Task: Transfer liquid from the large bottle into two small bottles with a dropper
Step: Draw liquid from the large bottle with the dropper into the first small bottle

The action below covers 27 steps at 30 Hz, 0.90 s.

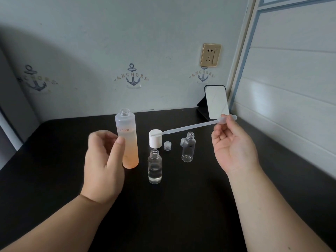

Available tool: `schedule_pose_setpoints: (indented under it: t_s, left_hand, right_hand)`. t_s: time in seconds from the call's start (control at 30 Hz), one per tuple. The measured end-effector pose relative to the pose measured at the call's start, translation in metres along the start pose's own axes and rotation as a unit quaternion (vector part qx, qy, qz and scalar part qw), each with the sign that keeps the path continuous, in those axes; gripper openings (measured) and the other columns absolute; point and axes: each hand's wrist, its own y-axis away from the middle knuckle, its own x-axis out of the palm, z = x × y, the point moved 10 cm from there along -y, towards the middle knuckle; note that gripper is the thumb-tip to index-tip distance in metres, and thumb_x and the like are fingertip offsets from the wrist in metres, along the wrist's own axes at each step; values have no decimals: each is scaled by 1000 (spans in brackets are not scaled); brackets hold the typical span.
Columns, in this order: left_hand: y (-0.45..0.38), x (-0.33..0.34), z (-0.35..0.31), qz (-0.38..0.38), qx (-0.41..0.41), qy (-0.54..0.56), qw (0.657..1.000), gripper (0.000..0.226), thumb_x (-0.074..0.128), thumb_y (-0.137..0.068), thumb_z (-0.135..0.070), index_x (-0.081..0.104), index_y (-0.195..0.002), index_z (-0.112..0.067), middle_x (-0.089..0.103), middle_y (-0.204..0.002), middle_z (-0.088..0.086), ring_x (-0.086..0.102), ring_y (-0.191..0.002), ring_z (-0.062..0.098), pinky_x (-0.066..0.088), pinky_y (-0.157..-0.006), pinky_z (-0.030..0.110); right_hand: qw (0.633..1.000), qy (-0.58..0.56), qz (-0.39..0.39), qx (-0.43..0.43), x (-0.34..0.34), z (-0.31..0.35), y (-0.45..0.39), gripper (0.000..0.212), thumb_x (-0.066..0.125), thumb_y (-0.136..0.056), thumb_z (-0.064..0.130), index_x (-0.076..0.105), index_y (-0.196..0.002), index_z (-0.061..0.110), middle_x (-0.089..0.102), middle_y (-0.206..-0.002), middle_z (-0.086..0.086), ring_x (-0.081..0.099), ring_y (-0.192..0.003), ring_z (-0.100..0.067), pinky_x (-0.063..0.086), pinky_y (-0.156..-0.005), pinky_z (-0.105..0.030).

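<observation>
The large frosted bottle (127,140), orange toward its base, stands uncapped on the black table (54,179). My left hand (103,166) is just left of it, fingers loosely curled, thumb beside the bottle; the hand is blurred and contact is unclear. My right hand (232,144) pinches the bulb of a clear plastic dropper (190,126), which points left with its tip over the white cap (155,138). One small clear bottle (155,167) holds clear liquid in its lower part. The other small bottle (188,147) looks empty.
Two small clear caps (167,145) (182,142) lie between the small bottles. A mirror on a black stand (216,103) leans at the back right by the wall. A wall socket (210,55) is above it. A white panelled wall borders the table's right side.
</observation>
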Motion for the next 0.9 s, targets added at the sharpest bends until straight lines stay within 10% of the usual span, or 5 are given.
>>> schedule_pose_setpoints:
  t_s: [0.2, 0.4, 0.9]
  left_hand:
    - [-7, 33, 43, 109, -129, -22, 985, 77, 74, -84, -43, 29, -146, -35, 52, -117, -23, 57, -100, -2, 42, -75, 15]
    - [-10, 35, 49, 108, -128, -122, 978, 30, 65, -89, -51, 44, -107, -40, 60, -89, -16, 59, -77, 3, 40, -58, 17]
    - [-10, 32, 23, 104, -37, -122, 986, 39, 74, -86, -35, 49, -105, -60, 59, -98, -27, 56, -93, -2, 40, -69, 20]
  right_hand:
    - [1000, 0, 1, 2, 0, -2, 0, 16, 66, -96, 13, 77, -86, 8, 74, -84, -4, 70, -73, -14, 56, -68, -23]
    - [1000, -1, 17, -9, 3, -2, -1, 11, 69, -92, 16, 75, -91, 6, 76, -88, -3, 73, -79, -14, 57, -71, -22]
    - [998, 38, 29, -42, 8, 7, 2, 12, 68, -89, 19, 70, -93, 8, 75, -87, 0, 71, -78, -12, 56, -72, -22]
